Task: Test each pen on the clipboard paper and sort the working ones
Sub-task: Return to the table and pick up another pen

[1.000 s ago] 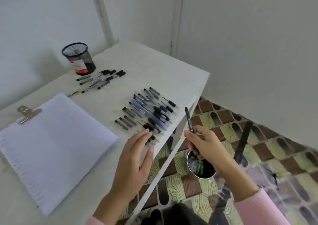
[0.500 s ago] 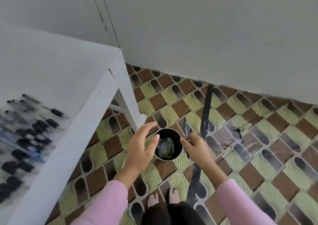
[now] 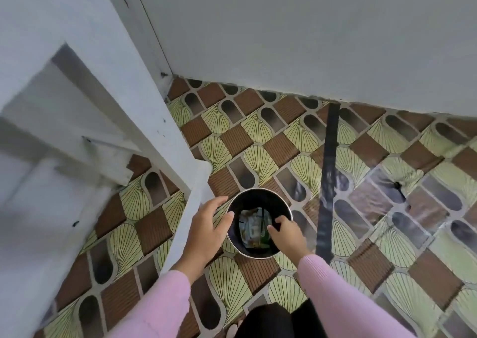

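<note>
Pen [image 3: 262, 221] shows inside the bin [image 3: 258, 198], presumably rejected; your left hand [image 3: 206, 229] rests slack beside its left rim to steady it, and your right hand [image 3: 286, 237] curls over its right rim, grip undeterminable.

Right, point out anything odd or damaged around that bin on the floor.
A black strip cuts straight across the floor pattern right of the bin, and the tiles beside it look smeared and worn, with a dark scuff. The white table leg has chipped, speckled paint.
</note>
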